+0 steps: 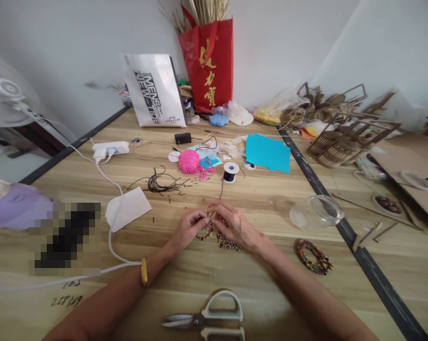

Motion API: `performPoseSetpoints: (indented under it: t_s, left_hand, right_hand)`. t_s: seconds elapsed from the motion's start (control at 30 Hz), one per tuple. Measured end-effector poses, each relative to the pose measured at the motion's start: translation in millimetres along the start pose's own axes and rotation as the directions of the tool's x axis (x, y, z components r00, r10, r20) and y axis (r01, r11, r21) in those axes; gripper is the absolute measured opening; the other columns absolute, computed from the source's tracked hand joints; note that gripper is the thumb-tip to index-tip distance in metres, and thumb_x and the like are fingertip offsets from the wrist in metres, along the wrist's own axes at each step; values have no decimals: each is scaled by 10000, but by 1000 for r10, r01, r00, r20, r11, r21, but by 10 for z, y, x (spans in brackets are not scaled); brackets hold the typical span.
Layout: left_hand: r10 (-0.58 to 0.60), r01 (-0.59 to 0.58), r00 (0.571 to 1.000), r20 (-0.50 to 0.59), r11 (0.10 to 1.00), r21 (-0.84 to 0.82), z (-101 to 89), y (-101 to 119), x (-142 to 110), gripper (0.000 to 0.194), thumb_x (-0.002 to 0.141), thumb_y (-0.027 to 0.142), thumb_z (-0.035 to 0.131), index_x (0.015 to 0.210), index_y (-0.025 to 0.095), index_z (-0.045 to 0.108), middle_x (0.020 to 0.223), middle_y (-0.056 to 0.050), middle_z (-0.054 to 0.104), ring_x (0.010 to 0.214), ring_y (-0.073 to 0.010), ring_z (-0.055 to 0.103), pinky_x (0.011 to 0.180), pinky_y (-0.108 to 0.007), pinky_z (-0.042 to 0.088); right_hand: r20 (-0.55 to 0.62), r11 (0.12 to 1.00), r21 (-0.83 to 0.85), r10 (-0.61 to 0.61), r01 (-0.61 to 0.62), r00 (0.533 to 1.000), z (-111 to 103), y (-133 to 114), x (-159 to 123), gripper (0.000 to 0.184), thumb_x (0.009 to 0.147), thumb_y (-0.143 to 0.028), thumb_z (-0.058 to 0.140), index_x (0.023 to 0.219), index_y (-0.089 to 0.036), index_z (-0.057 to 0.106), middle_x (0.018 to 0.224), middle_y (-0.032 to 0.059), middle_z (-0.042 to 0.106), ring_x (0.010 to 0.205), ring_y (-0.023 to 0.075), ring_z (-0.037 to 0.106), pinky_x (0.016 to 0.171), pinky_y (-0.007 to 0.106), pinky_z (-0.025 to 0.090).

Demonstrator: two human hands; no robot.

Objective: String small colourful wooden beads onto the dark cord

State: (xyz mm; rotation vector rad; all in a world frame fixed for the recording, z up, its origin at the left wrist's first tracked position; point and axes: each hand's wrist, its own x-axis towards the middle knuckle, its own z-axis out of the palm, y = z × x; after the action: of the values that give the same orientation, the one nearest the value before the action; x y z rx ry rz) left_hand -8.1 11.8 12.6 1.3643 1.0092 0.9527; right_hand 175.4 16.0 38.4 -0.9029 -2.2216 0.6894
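Note:
My left hand (191, 227) pinches the end of a short beaded string (206, 236), which curves below its fingertips. Close against it, my right hand (235, 223) has thumb and fingers pressed together on thin black cord (211, 214). The fingers partly hide where cord and beads meet. Loose patterned beads (228, 244) lie in a pile under my right hand. Beyond the hands stands a white spool (229, 173) wound with black cord, its free end running toward my fingers. Scissors (203, 319) with pale handles lie on the table in front of me.
Coiled bead strands (312, 256) and a clear plastic jar (316, 211) lie on the right. Pink yarn (189, 161), black cord pieces (160, 181) and blue sheets (267, 152) lie farther back. A white cable (111, 237) crosses the left side; small woven baskets (338, 147) stand back right.

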Motion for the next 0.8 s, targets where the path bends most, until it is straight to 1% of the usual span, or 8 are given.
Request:
performPoseSetpoints:
  t_s: [0.07, 0.13, 0.27, 0.47, 0.63, 0.8]
  left_hand:
    - [7, -7, 1000, -2, 1000, -1, 4, -5, -3, 299, 759, 426, 655, 711, 133, 623, 634, -15, 631, 615, -129, 593, 628, -240, 496]
    - [5, -5, 1000, -10, 1000, -3, 6, -2, -5, 290, 757, 417, 658, 717, 131, 632, 642, -17, 638, 619, -129, 599, 634, -240, 500]
    - [-17, 16, 1000, -24, 1000, -14, 7, 20, 1, 276, 757, 403, 660, 724, 130, 639, 651, -24, 659, 630, -138, 619, 644, -249, 510]
    - [-35, 34, 998, -45, 999, -22, 11, 38, 11, 275, 741, 399, 669, 707, 129, 623, 628, -8, 637, 606, -130, 602, 613, -233, 499]
    - [-36, 37, 996, -86, 999, 11, 20, 47, 9, 256, 736, 374, 668, 691, 131, 601, 622, 8, 614, 597, -120, 585, 597, -216, 476]
    - [-30, 30, 995, -96, 1000, 6, 17, 39, 20, 256, 734, 372, 663, 684, 134, 584, 618, 15, 602, 586, -118, 581, 589, -219, 479]
  right_hand:
    - [1, 999, 19, 33, -33, 999, 41, -1, -10, 155, 910, -135, 477, 1033, -185, 557, 927, 54, 624, 793, 145, 606, 702, 243, 474]
    - [-3, 997, 44, 62, -62, 998, 66, -5, -17, 125, 915, -139, 475, 970, -190, 575, 828, 28, 627, 758, 138, 602, 689, 235, 465]
    - [-16, 993, 81, 82, -81, 996, 88, -5, -24, 105, 899, -125, 485, 889, -188, 570, 794, 18, 623, 722, 126, 588, 670, 222, 453]
    - [-35, 985, 108, 137, -132, 990, 110, 7, -25, 72, 843, -133, 556, 901, -175, 564, 769, 13, 618, 654, 114, 564, 606, 204, 435]
    - [-82, 990, 94, 111, -103, 990, 132, 35, -17, 61, 824, -148, 593, 880, -168, 605, 733, 7, 594, 652, 115, 541, 606, 206, 412]
    - [-129, 991, 95, 111, -99, 985, 171, 56, -22, 70, 824, -150, 591, 882, -174, 621, 740, 9, 585, 683, 127, 536, 631, 219, 399]
